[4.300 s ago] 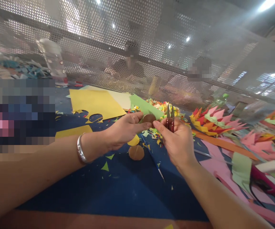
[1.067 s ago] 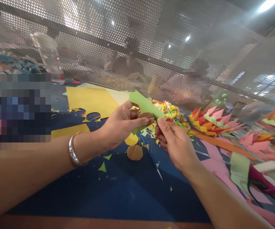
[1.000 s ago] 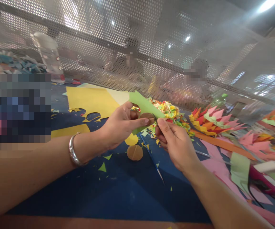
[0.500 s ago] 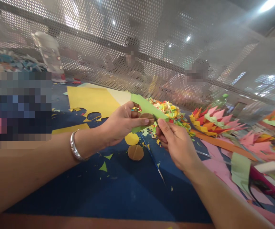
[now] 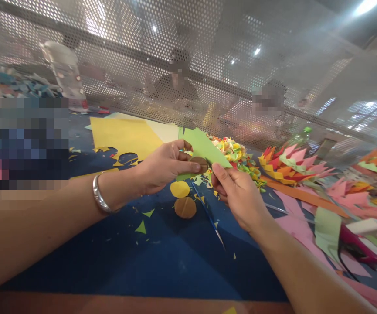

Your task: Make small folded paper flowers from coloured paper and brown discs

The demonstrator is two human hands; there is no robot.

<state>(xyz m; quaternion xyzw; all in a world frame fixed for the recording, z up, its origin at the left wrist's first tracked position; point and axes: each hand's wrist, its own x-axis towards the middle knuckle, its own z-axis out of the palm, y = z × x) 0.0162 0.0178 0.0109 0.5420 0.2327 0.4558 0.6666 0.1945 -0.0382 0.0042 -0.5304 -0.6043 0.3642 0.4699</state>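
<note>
Pinched between the thumb and fingers of my left hand (image 5: 171, 163) are a light green paper sheet (image 5: 208, 146) and a brown cardboard disc (image 5: 198, 163) laid against it. My right hand (image 5: 236, 187) is closed at the paper's right edge, close to the disc. Between that hand and the disc shows a narrow dark blade of small scissors (image 5: 208, 164); the rest of them is hidden by my fingers. Below the hands, a second cardboard disc (image 5: 185, 208) and a yellow paper circle (image 5: 179, 189) lie on the blue table (image 5: 110, 261), beside a thin blue paintbrush (image 5: 212, 222).
Yellow paper (image 5: 123, 133) with round cutouts lies at the back left, near a clear bottle (image 5: 67, 78). Colourful paper scraps (image 5: 232, 150) heap behind my hands. Pointed paper crowns (image 5: 293, 163), pink strips (image 5: 293, 209) and a magenta tool (image 5: 360, 244) with a cord crowd the right. Behind stands a perforated screen (image 5: 126, 56).
The green paper has tilted, showing more of its face above the disc. Both hands have shifted slightly left in view, and the right hand stays close to the disc's edge.
</note>
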